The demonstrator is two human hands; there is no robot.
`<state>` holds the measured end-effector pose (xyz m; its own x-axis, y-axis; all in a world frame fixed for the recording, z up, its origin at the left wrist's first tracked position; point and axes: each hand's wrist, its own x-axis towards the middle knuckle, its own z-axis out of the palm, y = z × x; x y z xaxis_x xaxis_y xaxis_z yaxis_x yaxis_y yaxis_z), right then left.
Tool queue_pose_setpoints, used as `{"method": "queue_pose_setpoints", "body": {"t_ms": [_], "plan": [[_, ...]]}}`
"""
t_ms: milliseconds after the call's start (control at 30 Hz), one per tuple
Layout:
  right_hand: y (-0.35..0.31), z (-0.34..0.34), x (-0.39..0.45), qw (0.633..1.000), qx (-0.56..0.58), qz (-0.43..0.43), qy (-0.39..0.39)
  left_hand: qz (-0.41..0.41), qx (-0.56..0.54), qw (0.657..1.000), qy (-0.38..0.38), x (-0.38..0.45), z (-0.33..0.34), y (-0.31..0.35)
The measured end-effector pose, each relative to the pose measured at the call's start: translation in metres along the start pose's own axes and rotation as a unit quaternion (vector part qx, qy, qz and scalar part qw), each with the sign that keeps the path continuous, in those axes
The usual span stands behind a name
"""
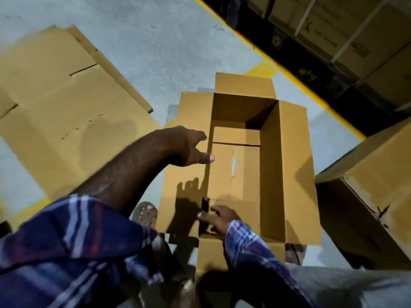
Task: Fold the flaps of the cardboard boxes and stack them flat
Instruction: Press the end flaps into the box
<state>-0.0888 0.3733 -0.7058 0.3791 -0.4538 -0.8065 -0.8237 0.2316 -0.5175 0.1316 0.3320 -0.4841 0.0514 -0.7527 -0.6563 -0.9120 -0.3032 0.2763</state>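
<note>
Open cardboard box (246, 165) at centre of frame, upright on floor (155, 52), all four flaps splayed outward. Left hand (186, 147) over left flap (189, 174), fingers loosely spread, thumb out, gripping nothing. Right hand (219, 220) at near left corner of box, fingers curled on edge there. Flattened cardboard (62, 103) upper left of frame. Box likely light, stiff, creasing along scores; best held at flap edges.
</note>
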Motion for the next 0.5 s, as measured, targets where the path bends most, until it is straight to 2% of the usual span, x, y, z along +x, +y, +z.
{"method": "queue_pose_setpoints", "body": {"t_ms": [167,300,433,500], "plan": [[0.002,0.054,-0.026,0.985,-0.162,-0.018,0.051,-0.041,-0.045,0.998,-0.012,0.007,0.017,-0.026],[-0.006,0.068,-0.024,0.970,-0.223,-0.050,0.086,-0.088,-0.052,0.995,0.011,0.014,0.040,-0.045],[-0.008,0.079,-0.026,0.962,-0.248,-0.041,0.105,-0.125,-0.142,0.975,0.113,0.006,0.072,-0.045],[-0.007,0.077,-0.029,0.961,-0.244,-0.045,0.120,-0.166,-0.264,0.930,0.196,0.000,0.097,-0.045]]}}
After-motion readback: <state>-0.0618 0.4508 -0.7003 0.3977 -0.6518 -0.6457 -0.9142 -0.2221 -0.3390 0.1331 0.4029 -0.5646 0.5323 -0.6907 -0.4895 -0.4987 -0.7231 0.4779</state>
